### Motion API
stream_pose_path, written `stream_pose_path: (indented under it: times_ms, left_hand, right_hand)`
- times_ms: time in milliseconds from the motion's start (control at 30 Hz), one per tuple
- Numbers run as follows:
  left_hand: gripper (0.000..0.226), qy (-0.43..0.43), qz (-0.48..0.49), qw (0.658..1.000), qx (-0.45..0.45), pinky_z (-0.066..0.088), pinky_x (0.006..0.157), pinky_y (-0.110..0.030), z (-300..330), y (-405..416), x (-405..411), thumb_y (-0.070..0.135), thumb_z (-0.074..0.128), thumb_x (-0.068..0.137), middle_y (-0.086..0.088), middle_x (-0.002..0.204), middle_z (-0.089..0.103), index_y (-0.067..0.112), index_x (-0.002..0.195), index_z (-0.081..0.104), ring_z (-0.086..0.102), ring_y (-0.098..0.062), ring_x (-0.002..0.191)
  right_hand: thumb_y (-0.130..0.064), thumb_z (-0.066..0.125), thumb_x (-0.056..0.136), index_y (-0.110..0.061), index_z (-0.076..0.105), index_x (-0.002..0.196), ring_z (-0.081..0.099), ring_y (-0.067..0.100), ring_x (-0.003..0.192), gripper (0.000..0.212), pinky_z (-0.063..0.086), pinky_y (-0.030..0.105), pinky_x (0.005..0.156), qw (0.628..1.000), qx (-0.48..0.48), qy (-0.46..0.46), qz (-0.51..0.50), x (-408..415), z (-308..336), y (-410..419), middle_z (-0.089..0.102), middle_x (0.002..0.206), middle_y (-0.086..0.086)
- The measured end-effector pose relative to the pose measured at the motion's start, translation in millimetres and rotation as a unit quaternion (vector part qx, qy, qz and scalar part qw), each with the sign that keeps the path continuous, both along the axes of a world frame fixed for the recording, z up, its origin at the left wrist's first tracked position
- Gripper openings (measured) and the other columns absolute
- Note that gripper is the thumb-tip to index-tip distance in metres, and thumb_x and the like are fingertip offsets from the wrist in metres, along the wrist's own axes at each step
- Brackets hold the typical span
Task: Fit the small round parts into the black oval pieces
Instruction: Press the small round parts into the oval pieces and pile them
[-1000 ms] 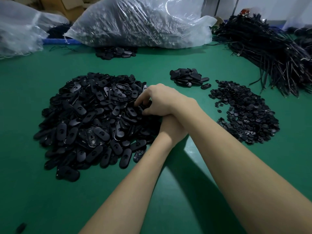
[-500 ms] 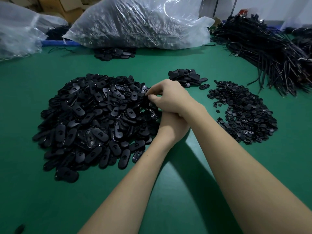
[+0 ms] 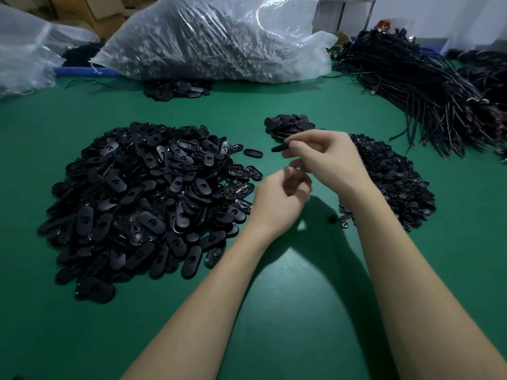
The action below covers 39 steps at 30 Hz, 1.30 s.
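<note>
A big heap of black oval pieces (image 3: 142, 198) lies left of centre on the green table (image 3: 301, 311). A flatter heap of small round parts (image 3: 392, 182) lies to the right. A small stack of oval pieces (image 3: 288, 126) sits behind my hands. My right hand (image 3: 326, 157) is raised between the heaps and pinches one black oval piece (image 3: 279, 147) at its fingertips. My left hand (image 3: 279, 198) hovers just below it by the big heap's right edge, fingers curled; whether it holds anything is hidden.
A large clear plastic bag of parts (image 3: 219, 39) lies at the back, another bag (image 3: 24, 58) at the far left. Bundles of black cords (image 3: 428, 91) fill the back right. A few more oval pieces (image 3: 178, 90) lie before the big bag.
Both hands have left the big heap and uncrossed. The right hand rose to the right with an oval piece; the left hand drew back beneath it.
</note>
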<state>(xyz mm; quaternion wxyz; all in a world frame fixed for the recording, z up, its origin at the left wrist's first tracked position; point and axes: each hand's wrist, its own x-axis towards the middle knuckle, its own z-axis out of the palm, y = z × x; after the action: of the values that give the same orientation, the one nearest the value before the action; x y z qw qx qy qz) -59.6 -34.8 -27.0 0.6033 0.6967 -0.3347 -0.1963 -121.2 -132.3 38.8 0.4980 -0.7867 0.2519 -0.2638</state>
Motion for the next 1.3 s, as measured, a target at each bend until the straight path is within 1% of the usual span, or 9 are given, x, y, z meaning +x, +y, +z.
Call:
stream_pose_path:
  times_ms: [133,300,400,533,633,833,1133,1233,1300]
  left_hand:
    - [0.005,0.001,0.006,1.000,-0.021,0.059,0.086,-0.042,-2,0,0,0.019,0.065,0.093,0.002,0.088,0.074,0.022,0.092,0.067,0.073,-0.018,0.084]
    - [0.017,0.066,-0.010,0.995,-0.068,0.058,0.073,-0.023,2,4,1,0.015,0.067,0.096,-0.006,0.096,0.074,0.018,0.112,0.066,0.075,-0.015,0.078]
    - [0.014,0.086,-0.017,0.993,-0.078,0.057,0.074,-0.023,2,5,4,0.009,0.068,0.094,-0.006,0.087,0.077,0.018,0.105,0.071,0.074,-0.016,0.078]
    - [0.013,0.135,-0.014,0.986,-0.099,0.056,0.075,-0.022,2,5,8,0.005,0.068,0.094,-0.001,0.080,0.077,0.013,0.104,0.071,0.072,-0.013,0.077]
    - [0.014,0.154,-0.008,0.982,-0.110,0.056,0.077,-0.021,3,6,9,0.003,0.067,0.094,-0.002,0.085,0.077,0.011,0.104,0.071,0.073,-0.014,0.081]
    - [0.018,0.167,-0.003,0.979,-0.117,0.056,0.079,-0.019,4,7,9,-0.003,0.064,0.094,-0.008,0.097,0.076,0.007,0.108,0.070,0.075,-0.014,0.085]
    - [0.018,0.216,0.003,0.969,-0.123,0.058,0.079,-0.020,5,6,9,-0.001,0.060,0.097,-0.006,0.094,0.079,0.005,0.108,0.072,0.076,-0.020,0.088]
    - [0.018,0.222,-0.004,0.967,-0.126,0.058,0.079,-0.020,6,6,10,0.000,0.059,0.098,-0.006,0.096,0.079,0.007,0.107,0.073,0.076,-0.022,0.091]
    - [0.017,0.226,-0.010,0.965,-0.132,0.058,0.080,-0.020,6,7,10,-0.001,0.059,0.098,-0.007,0.097,0.079,0.007,0.107,0.073,0.076,-0.023,0.092]
  right_hand:
    - [-0.020,0.070,0.095,-0.018,0.078,0.095,0.076,0.011,0.074,0.008,0.058,0.022,0.066,0.995,0.075,-0.036,-0.049,-29,-15,-10,0.079,0.083,-0.005]
    - [-0.008,0.071,0.095,-0.010,0.072,0.104,0.072,0.012,0.066,0.009,0.058,0.021,0.064,0.991,0.129,-0.017,-0.026,-46,-24,-15,0.078,0.077,0.004]
    - [-0.010,0.070,0.097,-0.009,0.073,0.098,0.072,0.013,0.067,0.004,0.057,0.021,0.063,0.991,0.130,0.002,-0.003,-48,-23,-15,0.079,0.080,0.005]
    - [-0.028,0.067,0.098,-0.023,0.076,0.098,0.069,0.006,0.063,0.010,0.054,0.021,0.062,0.994,0.005,0.109,-0.011,-57,-12,-24,0.079,0.084,-0.007]
    - [-0.035,0.073,0.092,-0.035,0.079,0.088,0.064,-0.006,0.064,0.007,0.045,0.017,0.063,0.966,-0.123,0.229,0.011,-74,-3,-38,0.075,0.078,-0.017]
    - [-0.029,0.082,0.084,-0.043,0.080,0.086,0.057,-0.007,0.056,0.014,0.041,0.015,0.058,0.930,-0.096,0.341,0.101,-84,4,-40,0.066,0.066,-0.022]
    - [-0.025,0.083,0.083,-0.030,0.079,0.076,0.053,-0.004,0.048,0.010,0.039,0.009,0.046,0.939,-0.114,0.316,0.069,-80,-1,-38,0.067,0.063,-0.013]
    - [-0.021,0.083,0.086,-0.023,0.079,0.085,0.057,0.000,0.052,0.004,0.044,0.011,0.052,0.985,0.004,0.166,0.044,-79,-3,-34,0.075,0.073,-0.008]
    - [-0.021,0.085,0.083,-0.020,0.079,0.090,0.053,0.003,0.050,0.009,0.043,0.013,0.050,0.992,0.096,0.085,0.014,-75,-4,-31,0.075,0.078,-0.005]
